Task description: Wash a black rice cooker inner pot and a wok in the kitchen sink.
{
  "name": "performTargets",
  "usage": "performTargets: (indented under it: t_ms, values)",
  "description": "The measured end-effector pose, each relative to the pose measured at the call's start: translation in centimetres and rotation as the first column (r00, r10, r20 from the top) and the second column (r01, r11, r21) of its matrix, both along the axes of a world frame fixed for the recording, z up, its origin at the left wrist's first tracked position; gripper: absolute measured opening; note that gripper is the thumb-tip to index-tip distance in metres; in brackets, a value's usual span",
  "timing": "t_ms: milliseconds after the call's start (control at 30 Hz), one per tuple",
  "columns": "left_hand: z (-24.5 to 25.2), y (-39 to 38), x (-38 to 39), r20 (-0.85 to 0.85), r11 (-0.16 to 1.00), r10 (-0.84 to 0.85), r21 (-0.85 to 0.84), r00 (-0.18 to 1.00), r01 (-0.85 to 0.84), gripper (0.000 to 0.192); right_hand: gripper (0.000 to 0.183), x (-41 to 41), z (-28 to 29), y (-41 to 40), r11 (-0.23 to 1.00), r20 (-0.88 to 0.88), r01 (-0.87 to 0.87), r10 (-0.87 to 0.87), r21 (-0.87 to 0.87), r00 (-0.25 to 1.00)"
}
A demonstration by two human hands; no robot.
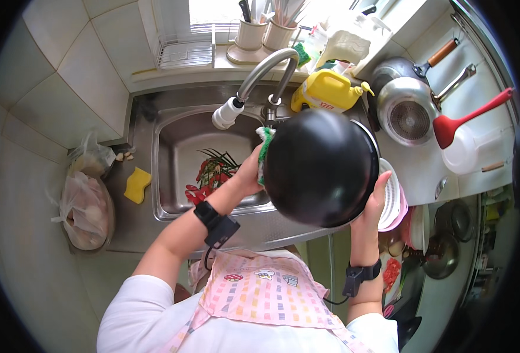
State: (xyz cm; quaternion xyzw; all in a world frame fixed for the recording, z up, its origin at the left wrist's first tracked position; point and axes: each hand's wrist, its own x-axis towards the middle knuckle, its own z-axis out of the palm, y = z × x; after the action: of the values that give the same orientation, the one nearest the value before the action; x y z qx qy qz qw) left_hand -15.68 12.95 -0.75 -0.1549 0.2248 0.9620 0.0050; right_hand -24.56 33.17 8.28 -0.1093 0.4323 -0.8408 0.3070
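Observation:
A round black pan or bowl (321,167) is held up over the right edge of the sink, its smooth rounded side facing the camera. My left hand (252,170) presses a green and white cloth (266,152) against its left rim. The right rim rests in my right hand (374,205), thumb raised and the other fingers mostly hidden. Red and green vegetable scraps (213,174) lie in the steel sink (185,137). Above the sink curves a faucet with a white spray head (227,114); no water is visible from it.
A yellow sponge (137,185) and a bagged bowl (88,212) lie left of the sink. Behind the pan stands a yellow detergent jug (326,90). Pans (408,110) and a red spatula (463,117) hang at the right, above a white colander (389,198).

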Motion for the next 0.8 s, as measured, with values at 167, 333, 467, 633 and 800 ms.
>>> performTargets:
  t_ms: [167, 333, 467, 633, 800]
  values:
    - [-1.2, 4.2, 1.7, -0.202, 0.958, 0.287, 0.066, 0.937, -0.279, 0.046, 0.058, -0.1, 0.3, -2.4, 0.974, -0.014, 0.214, -0.216, -0.070, 0.976]
    - [0.5, 7.7, 2.9, -0.516, -0.041, 0.346, -0.843, 0.784, -0.536, 0.068, 0.056, 1.7, -0.6, -5.5, 0.913, -0.176, 0.408, -0.401, 0.004, 0.899]
    - [4.1, 6.2, 3.8, -0.506, -0.649, -0.101, -0.620, 0.857, -0.442, 0.054, 0.056, 2.9, -1.5, -5.0, 0.932, -0.429, 0.305, -0.197, 0.199, 0.882]
    - [9.0, 3.5, 1.8, -0.467, -0.613, -0.159, -0.644, 0.870, -0.457, 0.031, 0.063, 4.3, -2.9, -3.0, 0.937, -0.501, 0.072, 0.116, 0.342, 0.858]
    - [8.1, -2.6, -1.7, -0.216, -0.077, -0.168, -0.970, 0.962, -0.231, 0.032, 0.068, 5.2, -3.4, -0.4, 0.924, -0.532, -0.031, 0.247, 0.381, 0.810]
